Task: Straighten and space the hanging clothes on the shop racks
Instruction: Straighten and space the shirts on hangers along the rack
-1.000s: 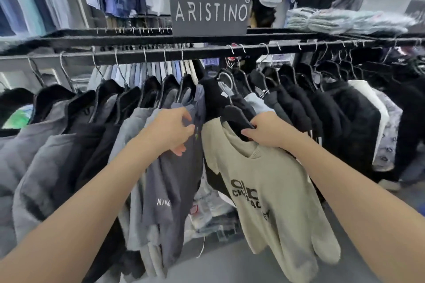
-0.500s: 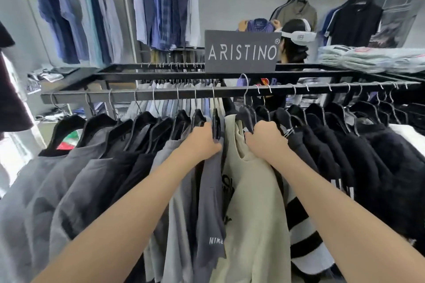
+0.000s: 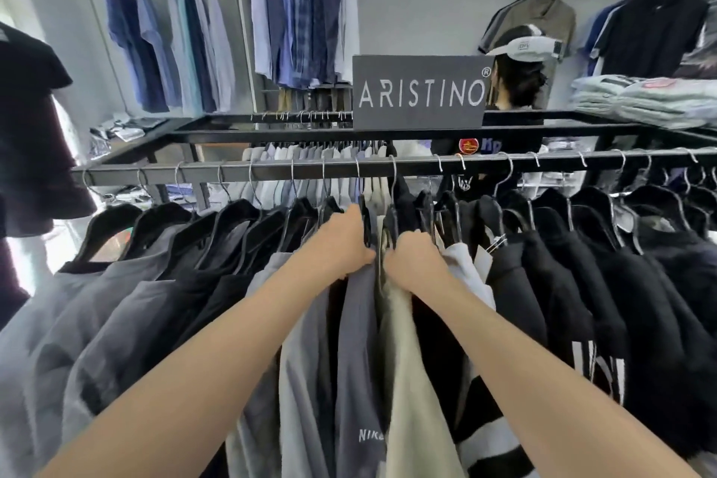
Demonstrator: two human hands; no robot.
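A black metal rail runs across the view, hung with grey, black and beige tops on black hangers. My left hand grips the shoulder of a dark grey Nike t-shirt at its hanger. My right hand grips the shoulder of a beige t-shirt right beside it. The two hands almost touch, and both shirts hang edge-on, packed close together. Black sweaters fill the rail to the right, grey tops to the left.
A grey ARISTINO sign stands on the rack top. Behind it a person in a white visor faces away. Folded pale clothes lie on the rack's right. Blue shirts hang on the back wall. A dark garment hangs at far left.
The beige t-shirt went back onto the rail and turned edge-on. My hands came together at the hangers, closing the gap between the beige and grey shirts. The view tilted upward.
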